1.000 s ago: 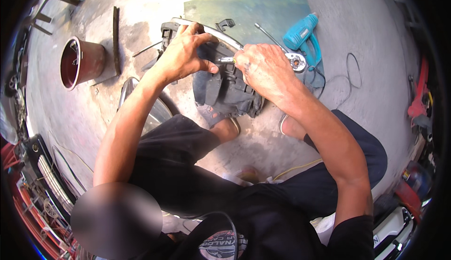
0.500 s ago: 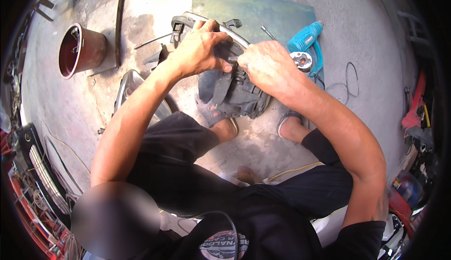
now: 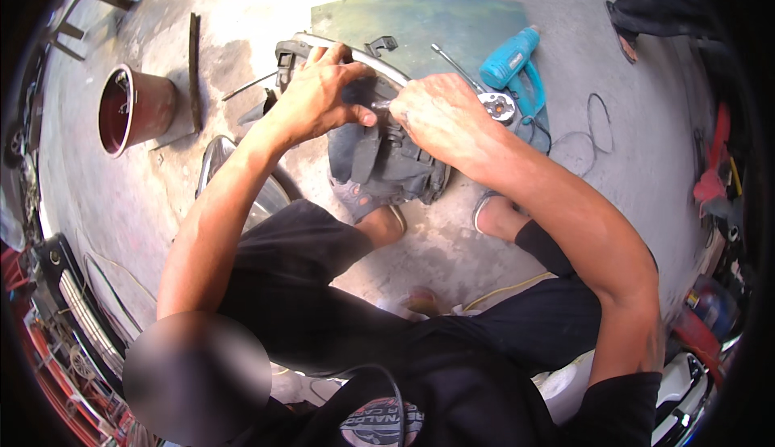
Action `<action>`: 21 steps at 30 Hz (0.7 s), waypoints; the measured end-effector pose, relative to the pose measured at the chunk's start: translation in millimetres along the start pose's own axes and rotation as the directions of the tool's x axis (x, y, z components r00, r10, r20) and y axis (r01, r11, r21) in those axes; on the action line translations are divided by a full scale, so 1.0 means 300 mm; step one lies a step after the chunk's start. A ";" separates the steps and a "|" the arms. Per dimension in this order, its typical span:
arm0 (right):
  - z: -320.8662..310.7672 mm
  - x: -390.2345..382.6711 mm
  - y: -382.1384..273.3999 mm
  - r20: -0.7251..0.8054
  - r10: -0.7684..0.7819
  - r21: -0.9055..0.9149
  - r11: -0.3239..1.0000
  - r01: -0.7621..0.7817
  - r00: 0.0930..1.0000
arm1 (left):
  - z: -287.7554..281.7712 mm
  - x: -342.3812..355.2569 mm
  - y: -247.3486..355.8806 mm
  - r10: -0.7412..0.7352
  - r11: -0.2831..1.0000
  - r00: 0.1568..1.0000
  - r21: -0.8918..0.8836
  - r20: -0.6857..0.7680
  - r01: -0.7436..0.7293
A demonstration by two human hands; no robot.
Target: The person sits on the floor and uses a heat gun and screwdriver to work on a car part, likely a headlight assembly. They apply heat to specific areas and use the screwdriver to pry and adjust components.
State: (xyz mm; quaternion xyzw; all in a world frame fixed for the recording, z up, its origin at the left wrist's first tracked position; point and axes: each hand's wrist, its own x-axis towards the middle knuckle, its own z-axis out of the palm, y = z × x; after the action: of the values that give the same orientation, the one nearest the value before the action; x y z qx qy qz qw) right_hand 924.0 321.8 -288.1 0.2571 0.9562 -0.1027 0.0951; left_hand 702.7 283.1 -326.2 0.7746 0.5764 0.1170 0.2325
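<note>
A black car headlight housing (image 3: 404,166) with a pale rim stands between my feet. My left hand (image 3: 319,96) grips its far left side, fingers curled over the rim and thumb stretched toward the middle. At the housing's right side, my right hand (image 3: 440,112) is closed in a fist-like grip. Whatever lies between those fingers is hidden by the hand. Just right of it are a ratchet wrench (image 3: 496,107) and a blue heat gun (image 3: 510,58). A clear curved headlight lens (image 3: 262,201) lies left of the housing, partly behind my left forearm.
A greenish flat sheet (image 3: 412,13) lies beyond the housing. A brown bucket (image 3: 153,108) stands at left beside a dark strip (image 3: 194,72). A thin cable (image 3: 596,128) loops at right. Another person's leg (image 3: 670,13) shows at far right. Car parts crowd both sides.
The view has shifted slightly, so things sit a little further left. Another person's leg and foot have come in at upper right. Both hands keep nearly the same places on the housing.
</note>
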 end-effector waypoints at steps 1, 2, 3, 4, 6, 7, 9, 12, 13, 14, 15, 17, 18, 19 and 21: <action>0.014 -0.010 0.020 -0.082 0.014 0.059 0.998 -0.009 0.997 | -0.005 0.000 0.010 -0.001 1.000 1.000 -0.002 0.004 0.001; 0.037 -0.027 0.049 -0.163 0.032 0.117 0.993 -0.013 0.986 | -0.013 -0.003 0.023 -0.027 0.999 0.998 -0.028 0.056 0.028; 0.049 -0.040 0.065 -0.244 0.046 0.182 0.983 -0.001 0.969 | -0.016 -0.004 0.025 -0.022 1.000 0.999 -0.021 0.049 0.023; 0.056 -0.060 0.081 -0.328 0.067 0.244 0.970 0.016 0.942 | -0.017 -0.005 0.026 -0.017 1.000 0.999 -0.015 0.042 0.017; 0.027 -0.077 0.097 -0.218 0.119 0.221 0.973 -0.069 0.969 | -0.015 -0.002 0.026 -0.031 0.999 0.999 -0.019 0.036 0.032; 0.002 -0.082 0.096 -0.161 0.146 0.206 0.972 -0.112 0.976 | -0.014 -0.006 0.026 -0.033 0.999 0.999 -0.011 0.044 0.033; -0.007 -0.076 0.082 -0.202 0.080 0.153 0.987 -0.049 0.976 | -0.017 -0.010 0.025 -0.033 0.999 0.998 0.004 0.054 0.033; -0.023 -0.057 0.052 -0.200 0.036 0.134 0.991 -0.010 0.979 | -0.016 -0.011 0.033 -0.038 0.999 0.998 0.008 0.046 0.038; -0.038 -0.044 0.039 -0.160 0.032 0.106 0.994 -0.015 0.987 | -0.015 -0.010 0.031 -0.034 0.999 0.998 0.006 0.045 0.034; -0.046 -0.036 0.033 -0.120 0.028 0.077 0.997 -0.019 0.992 | -0.015 -0.007 0.026 -0.030 1.000 0.999 0.005 0.045 0.030; -0.040 -0.030 0.036 -0.157 0.007 0.093 0.996 0.007 0.988 | -0.014 -0.007 0.023 -0.027 1.000 0.999 0.003 0.046 0.027; -0.021 -0.013 0.047 -0.231 -0.032 0.121 0.991 0.061 0.972 | -0.013 -0.004 0.027 -0.021 1.000 0.999 0.012 0.029 0.021; -0.029 -0.003 0.037 -0.167 -0.035 0.061 0.997 0.046 0.985 | -0.009 -0.006 0.027 -0.022 1.000 1.000 0.017 0.020 0.022; -0.045 0.009 0.026 -0.103 -0.034 -0.001 0.999 0.034 0.994 | -0.004 -0.006 0.023 -0.023 1.000 1.000 0.013 0.012 0.023; -0.070 0.029 0.006 -0.023 -0.039 -0.054 0.998 0.038 0.999 | 0.007 -0.004 0.015 -0.023 1.000 1.000 0.005 -0.006 0.023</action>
State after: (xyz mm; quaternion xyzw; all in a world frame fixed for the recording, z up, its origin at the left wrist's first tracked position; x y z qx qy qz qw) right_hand 914.8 332.5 -270.2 0.2374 0.9644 -0.0757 0.0884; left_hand 707.1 280.4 -325.5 0.7683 0.5862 0.1153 0.2298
